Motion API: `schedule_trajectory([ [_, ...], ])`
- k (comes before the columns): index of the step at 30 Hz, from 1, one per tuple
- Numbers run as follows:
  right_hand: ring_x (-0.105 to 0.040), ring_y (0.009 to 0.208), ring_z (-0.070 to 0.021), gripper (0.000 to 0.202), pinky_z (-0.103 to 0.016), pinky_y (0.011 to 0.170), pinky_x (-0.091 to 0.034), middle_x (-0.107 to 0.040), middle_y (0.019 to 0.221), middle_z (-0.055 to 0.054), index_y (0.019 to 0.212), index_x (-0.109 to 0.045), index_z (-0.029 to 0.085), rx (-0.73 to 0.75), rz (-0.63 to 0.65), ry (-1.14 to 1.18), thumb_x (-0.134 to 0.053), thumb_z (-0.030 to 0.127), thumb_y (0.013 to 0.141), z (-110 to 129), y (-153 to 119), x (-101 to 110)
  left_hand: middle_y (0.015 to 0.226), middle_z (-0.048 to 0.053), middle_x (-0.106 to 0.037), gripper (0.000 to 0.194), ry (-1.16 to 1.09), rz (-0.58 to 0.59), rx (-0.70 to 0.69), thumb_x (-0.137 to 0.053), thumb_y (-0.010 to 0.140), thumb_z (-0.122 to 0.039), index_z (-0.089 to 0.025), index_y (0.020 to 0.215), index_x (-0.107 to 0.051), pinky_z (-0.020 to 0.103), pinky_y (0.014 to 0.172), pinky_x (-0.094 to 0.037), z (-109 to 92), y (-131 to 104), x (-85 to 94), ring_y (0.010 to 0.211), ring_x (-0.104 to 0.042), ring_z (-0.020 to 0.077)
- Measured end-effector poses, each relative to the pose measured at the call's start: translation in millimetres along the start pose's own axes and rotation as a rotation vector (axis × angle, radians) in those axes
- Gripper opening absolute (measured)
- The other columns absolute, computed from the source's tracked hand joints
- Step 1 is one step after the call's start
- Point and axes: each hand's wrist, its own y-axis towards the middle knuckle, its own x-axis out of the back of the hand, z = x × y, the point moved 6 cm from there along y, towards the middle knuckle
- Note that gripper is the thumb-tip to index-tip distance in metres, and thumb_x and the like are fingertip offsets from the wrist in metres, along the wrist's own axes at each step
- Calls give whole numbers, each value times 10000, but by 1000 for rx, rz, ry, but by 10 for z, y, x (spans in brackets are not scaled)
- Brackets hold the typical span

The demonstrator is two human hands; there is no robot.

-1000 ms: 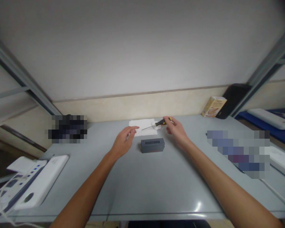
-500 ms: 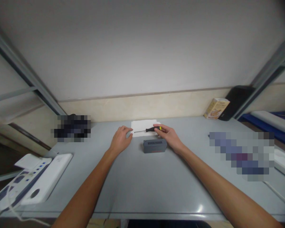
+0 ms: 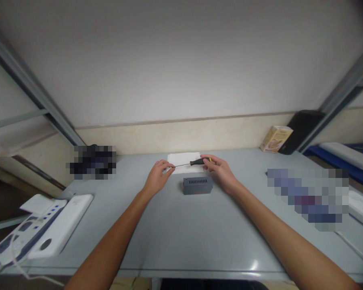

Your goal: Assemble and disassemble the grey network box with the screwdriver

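Observation:
My right hand (image 3: 220,171) is closed on the black handle of a screwdriver (image 3: 196,162), which has a yellow band near its end. The thin shaft points left, over a white sheet (image 3: 184,157). My left hand (image 3: 160,175) pinches the tip of the shaft between thumb and fingers; anything small held at the tip is too tiny to make out. Just below the screwdriver, on the grey table, sits a dark grey box (image 3: 197,186) with a row of slots along its top.
At the left lie a power strip (image 3: 24,229) with cables and a white slab-like device (image 3: 63,225). A yellow carton (image 3: 276,139) and a black case (image 3: 302,131) lean at the back right. Blurred items lie at both sides of the grey table (image 3: 181,233).
The screwdriver has shifted slightly right in my right hand. The left thumb and fingers, apart from the tip before, have closed on it. The grey box stays put.

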Motion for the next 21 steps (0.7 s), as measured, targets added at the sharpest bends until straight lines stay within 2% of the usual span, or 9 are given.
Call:
schedule_trajectory([
  [6, -498, 689, -146, 441, -292, 684, -353, -627, 737, 0, 1131, -761, 190, 16, 19, 7, -749, 466, 787, 29, 16, 27, 952, 59, -689, 151, 76, -45, -52, -648, 954, -311, -199, 941, -747, 358, 895, -485, -56, 4, 72, 947, -620, 211],
  [13, -502, 679, -146, 442, -289, 666, -354, -607, 708, 5, 1134, -755, 187, 42, 30, 8, -743, 468, 794, 58, 17, 55, 951, 53, -686, 151, 222, -21, -70, -643, 961, -310, -212, 966, -757, 368, 904, -478, -126, -4, 107, 956, -619, 215],
  [21, -482, 664, -143, 449, -283, 642, -355, -598, 697, 4, 1130, -744, 173, 71, 48, -54, -744, 461, 786, 93, 25, 51, 967, 52, -677, 186, 390, 30, -165, -603, 987, -330, -218, 980, -752, 353, 831, -445, -235, -27, 80, 935, -599, 215],
])
